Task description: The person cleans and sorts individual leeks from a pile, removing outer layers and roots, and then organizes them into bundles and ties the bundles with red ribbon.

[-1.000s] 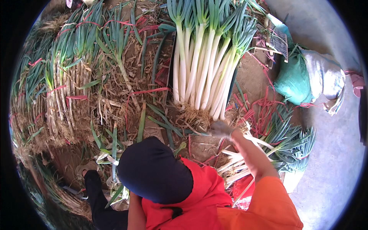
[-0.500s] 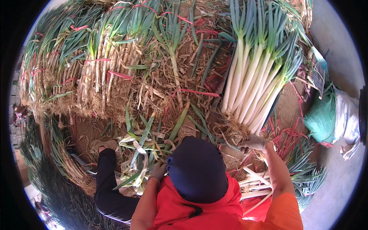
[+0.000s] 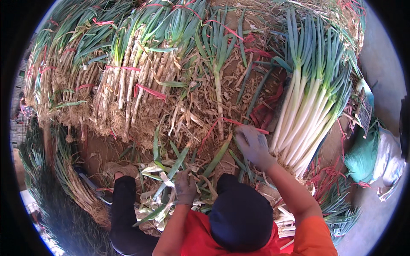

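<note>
My left hand [image 3: 185, 187], in a grey glove, is over a heap of peeled leaf scraps [image 3: 164, 177], fingers stretched out and nothing seen in it. Farther right, my gloved right hand [image 3: 253, 147] reaches forward with its fingers apart. Its fingertips are by the end of a red tie strip [image 3: 245, 126]; whether they touch it I cannot tell. Beside that hand lies a fan of cleaned white-stemmed green onions [image 3: 305, 115], roots toward me. One uncleaned green onion [image 3: 218, 102] lies ahead, just left of the right hand.
Tied bundles of unpeeled green onions [image 3: 128, 85] fill the far left. More green onions [image 3: 81, 187] lie at the near left. On the right are a green sack [image 3: 363, 158], a silvery sack [image 3: 386, 153] and tangled red strips [image 3: 326, 179]. Dry husks litter the ground.
My right hand has moved from the root end of the cleaned green onions forward and left toward the red strip. My left hand has come forward over the scraps. The view has shifted.
</note>
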Demonstrator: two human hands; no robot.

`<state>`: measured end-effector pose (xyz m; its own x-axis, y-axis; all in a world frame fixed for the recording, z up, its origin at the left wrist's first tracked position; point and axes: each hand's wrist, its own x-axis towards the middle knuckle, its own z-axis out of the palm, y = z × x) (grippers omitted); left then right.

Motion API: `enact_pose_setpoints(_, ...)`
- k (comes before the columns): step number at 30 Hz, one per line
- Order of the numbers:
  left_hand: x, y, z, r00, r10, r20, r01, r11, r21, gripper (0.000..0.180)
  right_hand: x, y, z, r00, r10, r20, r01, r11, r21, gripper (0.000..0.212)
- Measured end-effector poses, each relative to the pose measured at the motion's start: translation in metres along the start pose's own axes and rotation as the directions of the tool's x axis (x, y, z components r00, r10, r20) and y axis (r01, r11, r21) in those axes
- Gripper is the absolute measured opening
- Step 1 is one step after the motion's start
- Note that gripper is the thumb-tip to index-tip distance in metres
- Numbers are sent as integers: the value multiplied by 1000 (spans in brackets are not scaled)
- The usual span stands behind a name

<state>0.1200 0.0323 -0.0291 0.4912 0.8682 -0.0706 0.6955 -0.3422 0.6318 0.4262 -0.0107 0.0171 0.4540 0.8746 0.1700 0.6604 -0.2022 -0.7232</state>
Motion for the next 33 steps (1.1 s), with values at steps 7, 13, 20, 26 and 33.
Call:
enact_pose_setpoints(7,9,-2,5,946,-241,214,281,943,-180,18,111,70,105,840,542,16,-476,752,-456,34)
enact_pose_setpoints(13,-3,-25,-25,875,-472,112,477,796,-371,17,85,25,140,648,694,314,-614,720,-324,45)
enact_pose_setpoints(20,51,10,-65,926,-373,-53,286,786,-548,22,69,-40,125,655,408,636,-673,-66,736,36)
enact_pose_setpoints(26,52,31,-68,707,-459,539,648,114,-753,32,16,-84,111,639,-79,765,-456,761,460,49)
enact_pose_setpoints(33,22,-23,-86,786,-424,450,475,-53,-879,18,-13,-38,79,530,94,843,313,902,-297,39)
